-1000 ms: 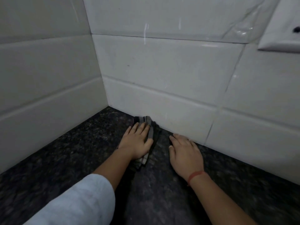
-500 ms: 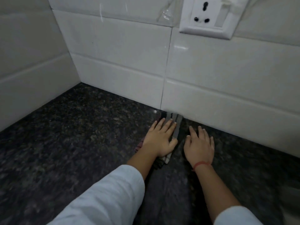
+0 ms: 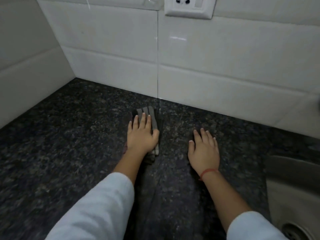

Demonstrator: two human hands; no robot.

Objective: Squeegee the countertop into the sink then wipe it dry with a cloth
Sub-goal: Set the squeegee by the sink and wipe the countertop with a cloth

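Note:
A folded grey and dark striped cloth (image 3: pixel 150 113) lies on the dark speckled granite countertop (image 3: pixel 65 135), a short way in front of the back wall. My left hand (image 3: pixel 142 135) presses flat on the cloth with straight fingers, covering most of it. My right hand (image 3: pixel 204 149) rests flat on the bare countertop to the right of the cloth, fingers spread, a red thread around its wrist. The steel sink (image 3: pixel 294 191) shows at the right edge, with its drain (image 3: pixel 294 232) in the bottom right corner. No squeegee is in view.
White tiled walls (image 3: pixel 112 49) meet in a corner at the back left. A white wall socket (image 3: pixel 188 6) sits on the back wall above the hands. Countertop stretches to the left of the cloth.
Both hands and the cloth have moved right and back from the wall, away from the corner. My right hand has drawn apart from the left. The sink has come into view.

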